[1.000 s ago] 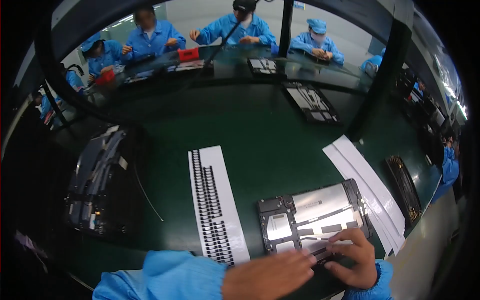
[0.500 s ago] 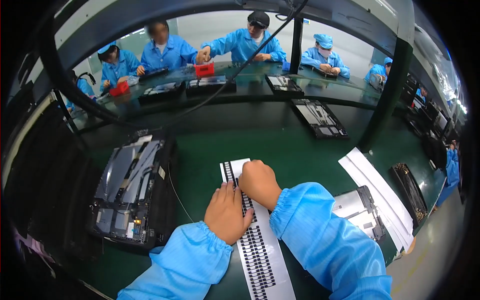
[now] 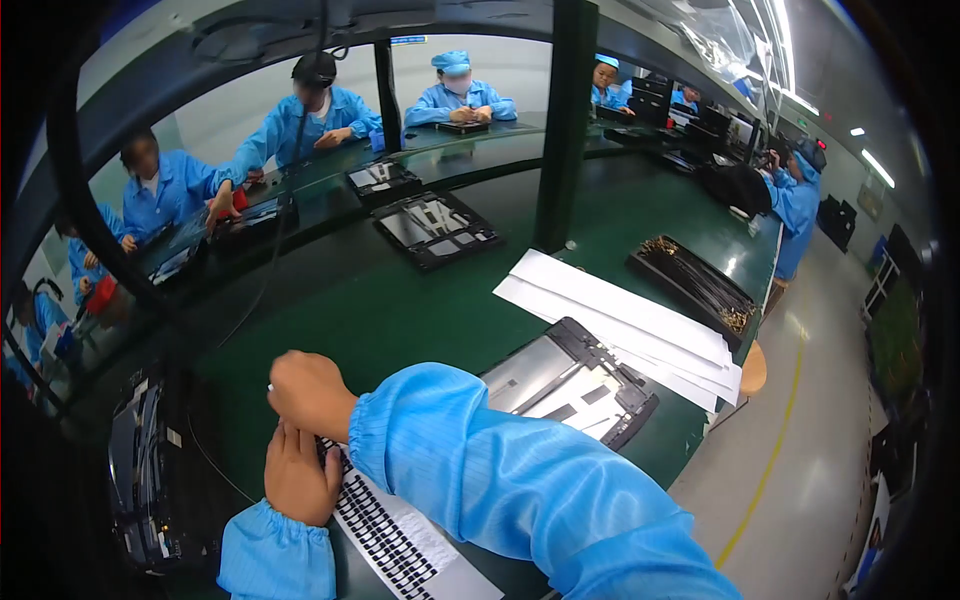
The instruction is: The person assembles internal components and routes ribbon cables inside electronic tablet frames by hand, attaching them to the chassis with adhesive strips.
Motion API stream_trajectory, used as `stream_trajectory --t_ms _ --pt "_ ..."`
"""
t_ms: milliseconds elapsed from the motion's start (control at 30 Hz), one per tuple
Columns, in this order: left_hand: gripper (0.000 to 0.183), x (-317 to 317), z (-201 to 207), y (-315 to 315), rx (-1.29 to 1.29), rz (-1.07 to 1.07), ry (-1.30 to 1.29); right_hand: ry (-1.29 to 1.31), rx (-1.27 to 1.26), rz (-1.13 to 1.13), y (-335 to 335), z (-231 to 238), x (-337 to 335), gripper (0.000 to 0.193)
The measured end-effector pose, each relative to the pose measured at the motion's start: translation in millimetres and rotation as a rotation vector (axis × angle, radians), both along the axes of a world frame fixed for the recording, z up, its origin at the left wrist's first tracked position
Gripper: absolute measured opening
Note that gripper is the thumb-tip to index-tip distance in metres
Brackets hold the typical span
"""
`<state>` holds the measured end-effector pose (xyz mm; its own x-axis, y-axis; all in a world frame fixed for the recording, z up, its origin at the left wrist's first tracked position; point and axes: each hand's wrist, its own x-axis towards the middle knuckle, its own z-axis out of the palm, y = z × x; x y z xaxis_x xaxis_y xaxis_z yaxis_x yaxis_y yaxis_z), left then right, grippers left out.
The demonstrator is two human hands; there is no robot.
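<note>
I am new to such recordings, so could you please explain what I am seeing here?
There is no robot, only a person in blue sleeves, working barehanded. The wide, bending view comes from a camera worn on the head, looking down. The left hand lies over the far part of a white sheet with rows of black pieces. The right hand is just beyond it, curled; whether it grips something is hidden. On the green table also lie an opened flat device, white paper strips and a black tray of thin dark strands. Other people are visible behind.
</note>
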<state>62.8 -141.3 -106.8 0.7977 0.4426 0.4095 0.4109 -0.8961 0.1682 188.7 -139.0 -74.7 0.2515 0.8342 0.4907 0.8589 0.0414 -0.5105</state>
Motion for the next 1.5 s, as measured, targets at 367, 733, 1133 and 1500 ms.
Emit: stream_trajectory --t_ms 367,733,1133,1500 --pt "0.040 42 89 -90 -0.217 -0.565 0.075 0.157 -0.099 -0.400 -290 82 121 0.004" --pt "0.033 126 44 -147 -0.048 -1.201 0.067 0.654 -0.132 -0.060 -330 16 150 0.004" --pt "0.030 132 49 -145 0.016 -1.171 0.048 0.455 -0.227 -0.082 -316 12 147 0.007" --pt "0.030 136 50 -143 -0.025 -1.204 0.053 0.427 -0.249 -0.127 -315 13 144 0.009"
